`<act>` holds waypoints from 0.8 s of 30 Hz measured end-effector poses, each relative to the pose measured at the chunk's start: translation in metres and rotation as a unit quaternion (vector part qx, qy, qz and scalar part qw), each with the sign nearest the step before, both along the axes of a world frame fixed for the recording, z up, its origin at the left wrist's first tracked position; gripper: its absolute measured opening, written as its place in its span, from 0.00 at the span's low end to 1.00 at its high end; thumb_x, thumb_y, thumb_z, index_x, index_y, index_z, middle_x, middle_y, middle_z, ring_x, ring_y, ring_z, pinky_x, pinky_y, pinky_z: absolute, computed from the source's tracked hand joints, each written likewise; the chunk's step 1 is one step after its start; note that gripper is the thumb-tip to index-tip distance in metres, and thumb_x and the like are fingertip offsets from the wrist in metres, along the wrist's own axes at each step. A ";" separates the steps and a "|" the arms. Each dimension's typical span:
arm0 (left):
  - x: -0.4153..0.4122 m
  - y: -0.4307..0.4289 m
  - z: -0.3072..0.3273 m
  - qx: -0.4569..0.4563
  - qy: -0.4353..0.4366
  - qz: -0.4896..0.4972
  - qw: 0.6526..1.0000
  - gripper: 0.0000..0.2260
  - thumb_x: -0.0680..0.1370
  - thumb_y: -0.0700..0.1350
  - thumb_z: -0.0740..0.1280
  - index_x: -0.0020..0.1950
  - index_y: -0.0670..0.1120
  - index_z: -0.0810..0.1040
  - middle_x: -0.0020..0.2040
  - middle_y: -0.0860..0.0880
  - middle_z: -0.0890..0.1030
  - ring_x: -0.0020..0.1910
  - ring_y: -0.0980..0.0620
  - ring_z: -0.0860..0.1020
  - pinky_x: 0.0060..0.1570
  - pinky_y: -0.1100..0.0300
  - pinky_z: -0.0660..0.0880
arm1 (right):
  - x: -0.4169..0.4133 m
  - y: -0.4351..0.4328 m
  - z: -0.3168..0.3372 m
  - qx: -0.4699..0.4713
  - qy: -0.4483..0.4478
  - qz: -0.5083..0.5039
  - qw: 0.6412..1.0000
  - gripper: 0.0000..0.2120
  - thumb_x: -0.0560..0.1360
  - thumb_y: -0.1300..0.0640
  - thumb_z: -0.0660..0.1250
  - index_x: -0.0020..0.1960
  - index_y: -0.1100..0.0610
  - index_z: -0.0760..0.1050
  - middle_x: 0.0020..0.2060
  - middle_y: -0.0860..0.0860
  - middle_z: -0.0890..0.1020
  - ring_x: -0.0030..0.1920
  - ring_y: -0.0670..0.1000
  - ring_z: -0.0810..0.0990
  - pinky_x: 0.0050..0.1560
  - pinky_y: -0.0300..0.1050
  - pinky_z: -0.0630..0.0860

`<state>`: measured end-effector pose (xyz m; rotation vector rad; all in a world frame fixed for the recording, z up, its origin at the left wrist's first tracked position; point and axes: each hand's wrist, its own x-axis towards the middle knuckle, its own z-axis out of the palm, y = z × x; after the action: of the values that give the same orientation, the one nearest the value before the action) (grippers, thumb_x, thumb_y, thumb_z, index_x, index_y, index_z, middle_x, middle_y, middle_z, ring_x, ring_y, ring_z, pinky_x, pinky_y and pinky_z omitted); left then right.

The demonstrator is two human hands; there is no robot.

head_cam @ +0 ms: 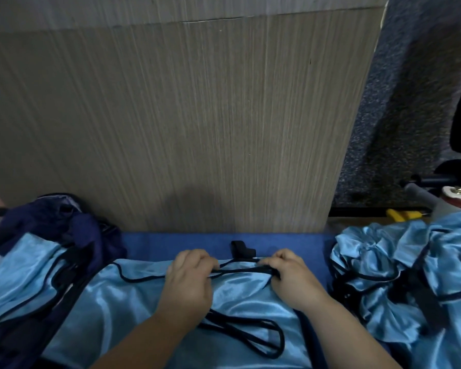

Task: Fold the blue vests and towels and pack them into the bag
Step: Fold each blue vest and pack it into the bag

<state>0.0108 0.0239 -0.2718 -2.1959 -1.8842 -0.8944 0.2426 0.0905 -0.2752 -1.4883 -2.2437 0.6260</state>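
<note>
A shiny light-blue vest with dark piping lies spread in front of me on a darker blue cloth. My left hand and my right hand both pinch the dark-trimmed top edge of this vest, fingers curled over the strap. A dark cord loops across the vest below my hands. A navy bag sits open at the left, with light-blue fabric lying at its mouth. A crumpled pile of more light-blue vests lies at the right.
A wood-grain panel stands upright right behind the work surface. A small black clip lies on the blue cloth beyond my hands. At the far right are a yellow tool, a white and red object and grey carpet.
</note>
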 end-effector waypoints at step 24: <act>0.004 -0.015 -0.021 -0.252 0.104 -0.029 0.962 0.43 0.66 0.76 0.41 0.79 0.60 0.44 0.77 0.62 0.39 0.77 0.57 0.36 0.69 0.58 0.32 | -0.010 0.007 0.017 -0.073 0.136 -0.206 0.966 0.25 0.78 0.38 0.60 0.66 0.56 0.66 0.57 0.54 0.74 0.53 0.54 0.75 0.47 0.45 0.68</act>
<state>0.0151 0.0089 -0.2930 -2.5008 -2.1245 -0.1751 0.2331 0.0974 -0.2582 -1.7508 -1.6488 0.8139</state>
